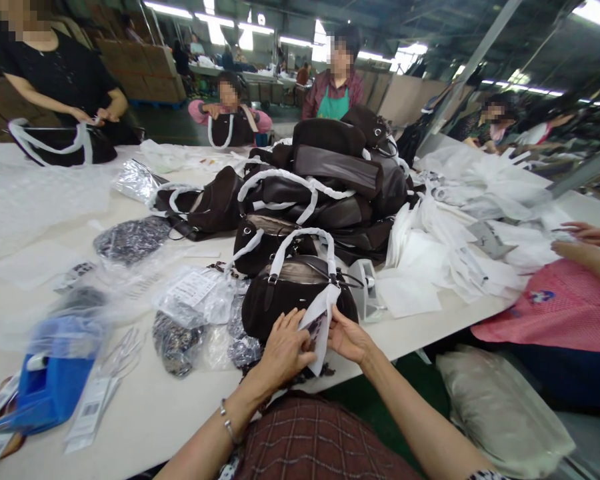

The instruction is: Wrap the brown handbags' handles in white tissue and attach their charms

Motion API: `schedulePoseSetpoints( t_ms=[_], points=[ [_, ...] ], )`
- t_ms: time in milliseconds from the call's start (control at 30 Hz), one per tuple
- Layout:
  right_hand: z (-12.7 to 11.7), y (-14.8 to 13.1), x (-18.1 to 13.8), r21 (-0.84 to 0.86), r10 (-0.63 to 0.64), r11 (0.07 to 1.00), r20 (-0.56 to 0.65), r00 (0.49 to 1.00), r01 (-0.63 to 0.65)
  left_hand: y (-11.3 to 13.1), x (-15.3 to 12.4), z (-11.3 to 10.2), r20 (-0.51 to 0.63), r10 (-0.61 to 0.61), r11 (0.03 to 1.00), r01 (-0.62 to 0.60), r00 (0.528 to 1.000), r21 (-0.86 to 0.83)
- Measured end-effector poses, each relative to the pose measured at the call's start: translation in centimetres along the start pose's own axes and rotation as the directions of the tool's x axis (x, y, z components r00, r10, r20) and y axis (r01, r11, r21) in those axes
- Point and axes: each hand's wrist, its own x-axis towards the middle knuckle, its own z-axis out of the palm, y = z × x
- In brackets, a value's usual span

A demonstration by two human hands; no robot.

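A dark brown handbag (285, 293) with paper-wrapped white handles stands at the table's near edge in front of me. Both my hands are at its front face. My left hand (283, 350) has its fingers closed on a white paper tag (320, 327) that hangs from the bag. My right hand (349, 337) pinches the same tag from its right side. A silver bracelet sits on my left wrist.
A pile of dark handbags (330, 180) fills the table's middle. White wrapping sheets (445, 260) lie to the right, plastic bags with patterned pouches (180, 333) to the left, a blue tape dispenser (55, 383) near left. Other people work around the white table (170, 407); a person in pink sits right.
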Motion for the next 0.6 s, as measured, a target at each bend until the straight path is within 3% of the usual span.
schedulePoseSetpoints(
  t_ms=[133, 233, 300, 333, 400, 467, 600],
  points=[
    [-0.2, -0.4, -0.2, 0.013, -0.006, 1.000, 0.004, 1.000, 0.006, -1.3, -2.0, -1.4, 0.067, -0.003, 0.995, 0.009, 0.998, -0.096],
    [-0.5, -0.2, -0.2, -0.005, -0.006, 1.000, 0.025, 1.000, 0.006, -1.3, -2.8, -2.8, -0.126, -0.172, 0.946, 0.128, 0.977, -0.297],
    [-0.7, 0.0, -0.1, -0.017, -0.013, 1.000, 0.035, 0.999, 0.014, -0.9, -2.0, -3.4, -0.262, -0.311, 0.846, 0.140, 0.914, -0.515],
    [-0.8, 0.1, -0.2, -0.019, -0.017, 1.000, 0.040, 0.999, 0.018, -0.7, -1.3, -3.6, -0.266, -0.369, 0.769, 0.132, 0.890, -0.625],
    [-0.8, 0.2, -0.2, -0.020, -0.024, 0.999, 0.055, 0.998, 0.025, -0.7, 0.5, -3.4, -0.128, -0.431, 0.570, 0.159, 0.893, -0.806],
    [-0.8, 0.3, -0.3, -0.034, -0.035, 0.999, 0.070, 0.997, 0.037, -1.0, 2.2, -2.6, 0.076, -0.388, 0.401, 0.243, 0.919, -0.883],
    [-0.6, 0.6, -0.6, -0.076, -0.104, 0.991, 0.048, 0.993, 0.107, -2.0, 3.7, 0.1, 0.306, -0.282, 0.348, 0.395, 0.909, -0.850]
  ],
)
